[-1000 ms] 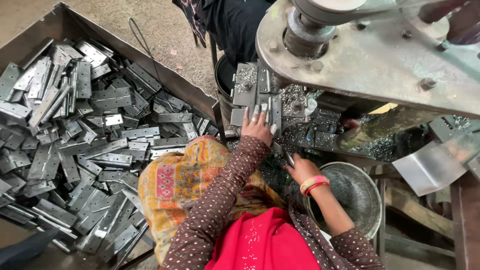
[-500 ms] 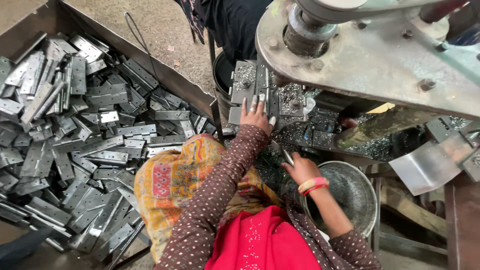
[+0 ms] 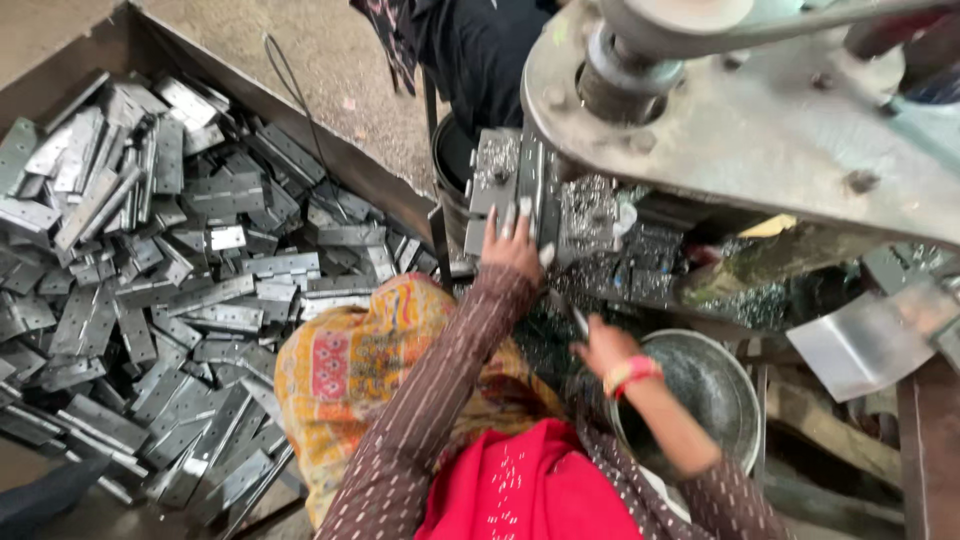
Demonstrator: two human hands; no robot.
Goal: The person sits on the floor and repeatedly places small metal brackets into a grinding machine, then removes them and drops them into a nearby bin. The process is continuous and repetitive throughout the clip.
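Heaped steel hinges [image 3: 180, 290] fill the floor bin. Left hand [image 3: 512, 245] fingers spread flat on a stiff, sharp-edged hinge plate [image 3: 492, 185]; right hand [image 3: 603, 345] pinches a thin pin [image 3: 578, 318].

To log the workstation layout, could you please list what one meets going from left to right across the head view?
Pile of metal hinges → yellow patterned cloth → left hand → right hand → round metal bowl → bent metal sheet.
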